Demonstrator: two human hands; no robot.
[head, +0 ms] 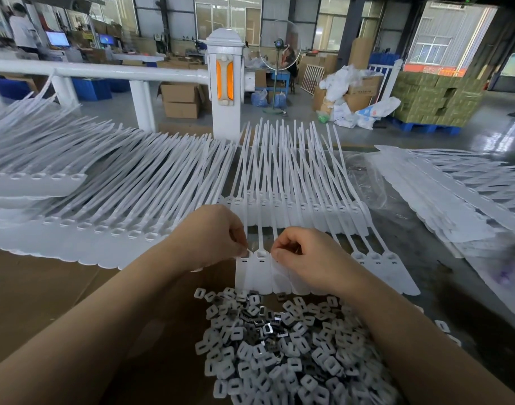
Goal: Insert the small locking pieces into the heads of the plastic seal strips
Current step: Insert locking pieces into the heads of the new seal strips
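A joined row of white plastic seal strips [260, 273] lies in front of me, heads toward me and tails pointing away. My left hand [218, 238] has its fingers curled, pinching a small locking piece at the head of the leftmost strip. My right hand [306, 255] is curled too, its fingertips pressed on a strip head a little to the right; what it pinches is hidden. A heap of small white and dark locking pieces [282, 346] lies on the brown cardboard [45, 293] between my forearms.
Fanned rows of white seal strips [104, 200] cover the table to the left, another row [303, 206] lies behind my hands, and flat stacks [455, 200] lie at right. A white railing post [225, 83] stands behind the table. Cartons fill the hall beyond.
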